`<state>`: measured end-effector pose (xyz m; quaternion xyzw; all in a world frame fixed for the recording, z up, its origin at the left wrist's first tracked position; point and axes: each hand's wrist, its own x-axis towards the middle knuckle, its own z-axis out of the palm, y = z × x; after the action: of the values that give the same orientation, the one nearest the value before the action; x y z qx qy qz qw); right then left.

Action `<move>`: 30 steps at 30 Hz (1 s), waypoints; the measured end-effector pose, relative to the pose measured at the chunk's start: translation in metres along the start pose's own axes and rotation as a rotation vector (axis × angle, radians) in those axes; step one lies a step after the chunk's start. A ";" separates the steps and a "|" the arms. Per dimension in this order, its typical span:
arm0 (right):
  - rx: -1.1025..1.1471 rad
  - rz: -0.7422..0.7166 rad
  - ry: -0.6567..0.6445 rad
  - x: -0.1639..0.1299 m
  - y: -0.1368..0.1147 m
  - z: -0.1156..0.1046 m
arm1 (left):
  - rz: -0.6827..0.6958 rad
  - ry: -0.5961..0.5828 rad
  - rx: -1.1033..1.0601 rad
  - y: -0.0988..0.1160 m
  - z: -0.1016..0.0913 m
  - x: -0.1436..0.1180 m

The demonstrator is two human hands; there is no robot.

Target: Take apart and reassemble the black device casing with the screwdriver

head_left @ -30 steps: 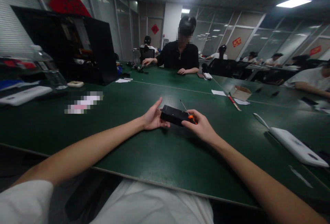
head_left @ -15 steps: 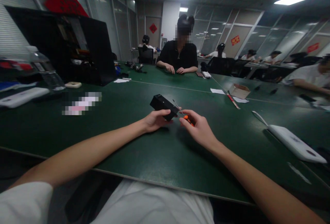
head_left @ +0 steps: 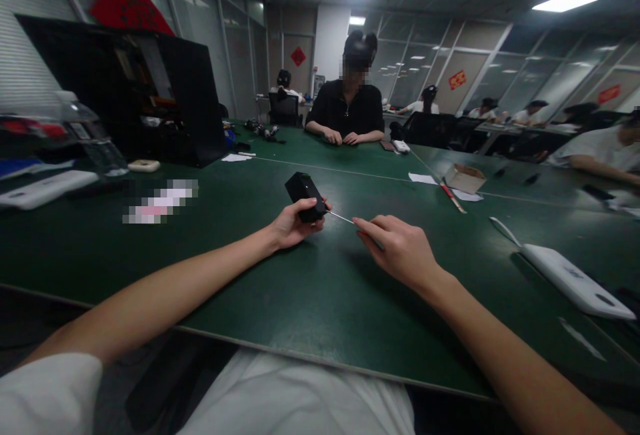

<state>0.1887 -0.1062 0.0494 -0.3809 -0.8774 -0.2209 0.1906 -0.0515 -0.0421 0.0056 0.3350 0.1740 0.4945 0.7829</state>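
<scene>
the left hand (head_left: 290,225) grips a small black box (head_left: 305,196) tilted on end above the green table (head_left: 280,288), turning its near end toward the thin screwdriver (head_left: 341,217). the right hand (head_left: 400,251) pinches that tool with its tip at the box, seemingly touching it.

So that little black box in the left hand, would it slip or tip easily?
The black box looks rigid, with hard edges. The left hand lifts it alone, tilted, so it is probably light. Its flat faces suggest it would slide rather than roll, though stood on end it might tip.
</scene>
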 end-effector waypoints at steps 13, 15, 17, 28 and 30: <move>-0.044 -0.034 -0.069 0.001 -0.002 -0.005 | -0.037 0.064 0.045 0.000 0.007 -0.002; -0.095 -0.060 -0.075 0.000 -0.002 -0.007 | -0.032 0.055 0.070 -0.002 0.004 -0.002; -0.148 -0.097 -0.095 -0.001 -0.002 -0.009 | -0.024 0.048 0.090 -0.004 0.001 -0.001; 1.130 0.588 -0.285 0.006 -0.018 0.012 | 0.025 0.085 0.090 -0.004 0.007 -0.003; 1.332 0.723 -0.390 0.007 -0.018 0.017 | 0.019 0.111 0.083 -0.003 0.009 -0.003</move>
<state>0.1678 -0.1041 0.0344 -0.4802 -0.6642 0.4989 0.2817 -0.0457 -0.0483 0.0095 0.3409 0.2341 0.5122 0.7527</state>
